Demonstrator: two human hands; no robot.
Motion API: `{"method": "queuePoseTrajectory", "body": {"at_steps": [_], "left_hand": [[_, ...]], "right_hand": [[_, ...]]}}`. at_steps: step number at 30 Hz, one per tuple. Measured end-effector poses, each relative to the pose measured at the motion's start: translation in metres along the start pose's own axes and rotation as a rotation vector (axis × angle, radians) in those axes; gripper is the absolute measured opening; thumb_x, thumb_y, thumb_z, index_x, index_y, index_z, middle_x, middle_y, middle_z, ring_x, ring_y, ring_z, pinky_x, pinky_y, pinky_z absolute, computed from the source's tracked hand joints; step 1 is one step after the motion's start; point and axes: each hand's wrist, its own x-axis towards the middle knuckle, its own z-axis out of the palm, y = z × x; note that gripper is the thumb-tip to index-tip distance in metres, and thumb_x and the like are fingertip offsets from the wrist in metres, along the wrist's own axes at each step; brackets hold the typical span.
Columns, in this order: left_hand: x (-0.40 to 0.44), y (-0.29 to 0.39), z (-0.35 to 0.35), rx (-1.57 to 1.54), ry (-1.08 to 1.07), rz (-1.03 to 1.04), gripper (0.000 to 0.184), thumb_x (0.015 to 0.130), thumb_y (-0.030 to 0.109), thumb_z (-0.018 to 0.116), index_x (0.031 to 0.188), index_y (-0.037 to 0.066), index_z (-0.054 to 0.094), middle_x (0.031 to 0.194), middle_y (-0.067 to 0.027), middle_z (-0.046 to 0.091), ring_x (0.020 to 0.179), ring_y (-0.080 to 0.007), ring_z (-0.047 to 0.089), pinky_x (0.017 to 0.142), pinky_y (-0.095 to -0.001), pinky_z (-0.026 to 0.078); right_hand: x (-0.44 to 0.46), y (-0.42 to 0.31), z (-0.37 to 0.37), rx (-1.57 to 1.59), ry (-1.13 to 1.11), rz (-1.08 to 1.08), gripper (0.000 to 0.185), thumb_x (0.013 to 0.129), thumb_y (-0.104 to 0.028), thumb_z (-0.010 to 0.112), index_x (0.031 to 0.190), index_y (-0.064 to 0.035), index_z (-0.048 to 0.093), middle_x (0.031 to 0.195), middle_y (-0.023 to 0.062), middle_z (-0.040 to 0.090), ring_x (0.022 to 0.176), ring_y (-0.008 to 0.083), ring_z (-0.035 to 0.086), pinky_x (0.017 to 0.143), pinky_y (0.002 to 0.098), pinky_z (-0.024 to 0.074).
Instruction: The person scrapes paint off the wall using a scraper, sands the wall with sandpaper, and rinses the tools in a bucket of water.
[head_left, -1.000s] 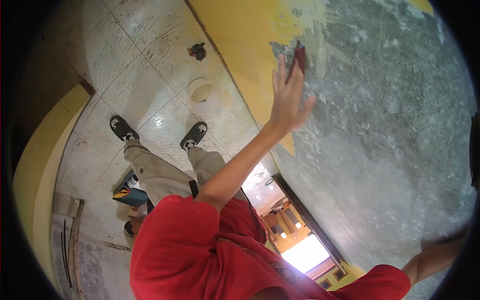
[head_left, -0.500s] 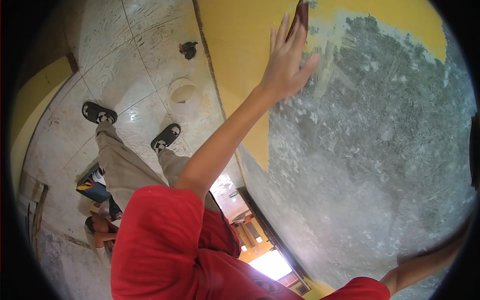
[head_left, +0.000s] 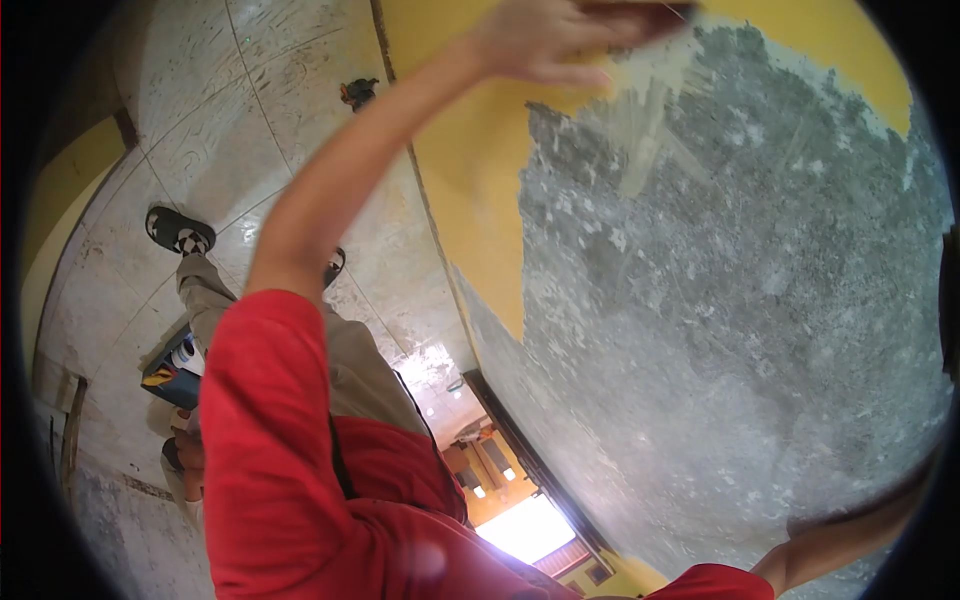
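Observation:
At the top of the head view my left hand (head_left: pixel 530 40) is raised to the wall, smeared by motion. Its fingers close on a flat, dark reddish-brown tool (head_left: pixel 655 18), whose exact kind I cannot make out. Behind and below it is the wall's rough grey patch (head_left: pixel 720 260), bordered by yellow paint (head_left: pixel 465 190). Pale smears (head_left: pixel 650 135) run down the grey just below the tool. My right forearm (head_left: pixel 850 535) reaches along the wall at the lower right; that hand is lost past the dark edge of the view.
Smudged floor tiles (head_left: pixel 190 80) lie at the left, with a dark crumpled thing (head_left: pixel 358 93) near the wall base. A blue box (head_left: pixel 175 375) holding items stands beside my legs. Part of another person (head_left: pixel 188 450) shows behind it. A bright doorway (head_left: pixel 525 528) is lower down.
My left hand has swung up and to the left in the view, and the tool has turned from upright to nearly level. The forearm now covers the white bucket on the floor.

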Motion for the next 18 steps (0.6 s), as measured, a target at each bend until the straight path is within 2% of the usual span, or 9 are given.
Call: {"method": "queuePoseTrajectory", "body": {"at_steps": [1,2,4,7,10,11,13,16,18], "left_hand": [[-0.005,-0.011,-0.003,0.078,-0.048,0.023,0.068,0.088,0.062,0.04,0.138,0.017,0.045,0.147,-0.0078,0.038,0.144,-0.0336,0.008,0.104,-0.0705,-0.001],[-0.007,-0.004,-0.007,0.064,-0.123,-0.013,0.071,0.087,0.064,0.039,0.138,0.016,0.045,0.148,-0.0082,0.037,0.144,-0.0342,0.007,0.104,-0.0703,-0.001],[0.018,0.02,-0.004,0.008,-0.047,-0.005,0.071,0.087,0.064,0.039,0.138,0.015,0.045,0.148,-0.0091,0.037,0.144,-0.0348,0.007,0.103,-0.0706,-0.001],[0.03,0.043,0.007,0.005,0.011,-0.033,0.075,0.085,0.062,0.043,0.141,0.011,0.04,0.148,-0.0115,0.035,0.143,-0.0376,0.006,0.102,-0.0717,0.0],[0.01,0.083,0.02,-0.13,0.071,-0.326,0.078,0.086,0.054,0.049,0.144,0.006,0.031,0.148,-0.0195,0.031,0.141,-0.0449,0.004,0.102,-0.0721,0.004],[0.016,0.092,0.015,-0.129,0.073,-0.317,0.078,0.086,0.054,0.049,0.144,0.006,0.031,0.148,-0.0195,0.031,0.141,-0.0449,0.004,0.102,-0.0721,0.004],[0.032,0.106,0.016,-0.239,0.236,-0.46,0.08,0.087,0.051,0.049,0.146,0.003,0.024,0.149,-0.023,0.025,0.14,-0.0486,0.005,0.101,-0.0733,0.005],[0.031,0.128,0.038,-0.321,0.358,-0.608,0.078,0.085,0.064,0.038,0.142,0.01,0.036,0.15,-0.0127,0.03,0.14,-0.0468,0.005,0.097,-0.0773,-0.002],[0.014,0.151,0.042,-0.281,0.27,-0.619,0.08,0.087,0.062,0.038,0.145,0.007,0.028,0.151,-0.0159,0.025,0.14,-0.0471,0.004,0.099,-0.0738,0.0]], "right_hand": [[-0.007,0.021,0.005,-0.016,-0.118,0.223,0.027,0.076,-0.024,0.051,0.062,-0.0027,0.046,0.05,0.0108,0.041,0.04,0.0269,0.038,0.041,0.0387,0.0322],[0.0,-0.005,-0.003,-0.023,-0.123,0.236,0.027,0.076,-0.024,0.051,0.062,-0.0027,0.046,0.05,0.0108,0.041,0.04,0.0269,0.038,0.041,0.0387,0.0322],[0.017,-0.054,-0.016,0.04,0.177,-0.233,0.03,0.079,-0.027,0.051,0.062,-0.0033,0.046,0.05,0.0101,0.041,0.04,0.0261,0.038,0.041,0.0383,0.0324],[0.015,-0.053,-0.018,0.058,0.125,-0.195,0.031,0.081,-0.029,0.05,0.063,-0.0033,0.049,0.051,0.0101,0.043,0.041,0.0262,0.04,0.041,0.0385,0.0333],[0.016,-0.047,-0.015,0.034,0.169,-0.242,0.031,0.081,-0.029,0.05,0.063,-0.0033,0.05,0.05,0.0101,0.043,0.041,0.026,0.041,0.041,0.0387,0.0338],[0.016,-0.048,-0.015,0.027,0.17,-0.237,0.031,0.081,-0.029,0.05,0.063,-0.0033,0.05,0.05,0.0101,0.043,0.041,0.026,0.041,0.041,0.0387,0.0338],[0.017,-0.05,-0.015,-0.021,0.213,-0.251,0.028,0.079,-0.027,0.051,0.063,-0.0034,0.05,0.05,0.0104,0.044,0.04,0.0258,0.041,0.041,0.0387,0.0339],[0.013,-0.052,-0.017,0.033,0.142,-0.219,0.024,0.077,-0.024,0.052,0.064,-0.0034,0.051,0.049,0.01,0.044,0.04,0.0249,0.041,0.04,0.0383,0.0335],[0.018,-0.051,-0.019,0.032,0.157,-0.217,0.023,0.076,-0.023,0.052,0.064,-0.0033,0.052,0.049,0.01,0.044,0.04,0.0248,0.041,0.04,0.0381,0.0334]]}}
